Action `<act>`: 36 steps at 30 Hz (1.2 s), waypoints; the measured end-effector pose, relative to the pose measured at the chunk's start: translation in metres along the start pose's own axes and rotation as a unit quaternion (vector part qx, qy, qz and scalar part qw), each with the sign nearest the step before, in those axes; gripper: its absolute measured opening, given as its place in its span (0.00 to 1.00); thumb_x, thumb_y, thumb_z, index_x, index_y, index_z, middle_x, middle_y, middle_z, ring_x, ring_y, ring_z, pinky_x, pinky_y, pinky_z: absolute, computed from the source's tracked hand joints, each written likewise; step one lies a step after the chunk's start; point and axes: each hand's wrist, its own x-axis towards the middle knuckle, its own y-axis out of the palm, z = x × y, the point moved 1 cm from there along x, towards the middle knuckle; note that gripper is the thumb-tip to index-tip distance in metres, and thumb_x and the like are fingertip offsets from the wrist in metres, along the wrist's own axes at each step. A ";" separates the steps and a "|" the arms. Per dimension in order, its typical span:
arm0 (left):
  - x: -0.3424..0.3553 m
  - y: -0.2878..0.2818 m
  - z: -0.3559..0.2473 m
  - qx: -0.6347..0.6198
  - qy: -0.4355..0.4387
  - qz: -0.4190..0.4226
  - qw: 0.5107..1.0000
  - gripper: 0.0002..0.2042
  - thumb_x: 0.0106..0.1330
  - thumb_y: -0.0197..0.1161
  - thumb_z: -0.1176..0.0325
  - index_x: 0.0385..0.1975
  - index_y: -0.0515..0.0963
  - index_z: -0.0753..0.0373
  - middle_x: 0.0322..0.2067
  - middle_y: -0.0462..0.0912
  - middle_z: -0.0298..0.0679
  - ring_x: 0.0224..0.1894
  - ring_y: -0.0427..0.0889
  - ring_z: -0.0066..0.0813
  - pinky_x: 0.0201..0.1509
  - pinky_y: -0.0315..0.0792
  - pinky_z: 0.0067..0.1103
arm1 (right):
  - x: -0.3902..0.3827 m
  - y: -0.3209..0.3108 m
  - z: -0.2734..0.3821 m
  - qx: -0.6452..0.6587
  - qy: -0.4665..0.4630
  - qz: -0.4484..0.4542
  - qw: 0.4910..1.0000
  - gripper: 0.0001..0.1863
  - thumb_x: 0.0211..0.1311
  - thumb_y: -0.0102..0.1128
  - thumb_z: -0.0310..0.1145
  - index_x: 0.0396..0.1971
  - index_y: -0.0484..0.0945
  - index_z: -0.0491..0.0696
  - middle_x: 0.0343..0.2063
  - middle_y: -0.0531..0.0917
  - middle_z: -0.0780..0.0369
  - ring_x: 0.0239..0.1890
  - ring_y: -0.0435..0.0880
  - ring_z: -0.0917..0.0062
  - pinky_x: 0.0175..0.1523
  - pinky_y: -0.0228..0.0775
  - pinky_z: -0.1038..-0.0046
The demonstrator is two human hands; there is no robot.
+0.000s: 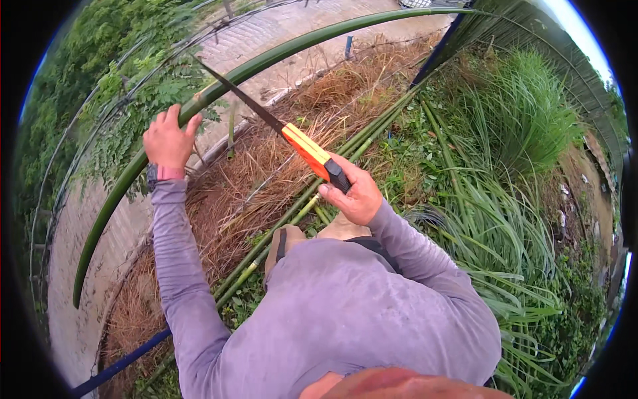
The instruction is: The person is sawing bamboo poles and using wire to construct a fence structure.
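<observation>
A long green bamboo pole [269, 58] arcs across the upper left, from the top right down to the lower left. My left hand [169, 141] is closed around it, thumb toward the pole's upper part. In my right hand [359, 195], in front of my body, is a hand saw [307, 147] with an orange and black handle. Its dark blade slants up and left, its far part crossing the bamboo just beyond my left hand. Whether the teeth touch the bamboo, I cannot tell. A pale mark shows on the pole beside my left fingers.
Cut bamboo poles [382, 123] lie diagonally on the ground by my feet. Dry brown grass [232, 179] borders a paved path [113, 266] at left. Wire strands run past leafy branches [136, 100]. Blue poles [123, 362] stand or lean nearby; tall green grass [512, 113] grows at right.
</observation>
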 end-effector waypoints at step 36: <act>0.033 -0.007 0.013 -0.025 -0.015 0.234 0.972 0.39 0.52 0.34 0.28 0.42 0.75 0.59 0.39 0.78 0.45 0.43 0.77 0.41 0.46 0.70 0.32 | -0.068 0.077 0.018 -0.061 -0.021 -0.092 0.994 0.24 0.57 0.51 0.28 0.54 0.61 0.43 0.18 0.74 0.63 0.17 0.70 0.83 0.25 0.64 0.79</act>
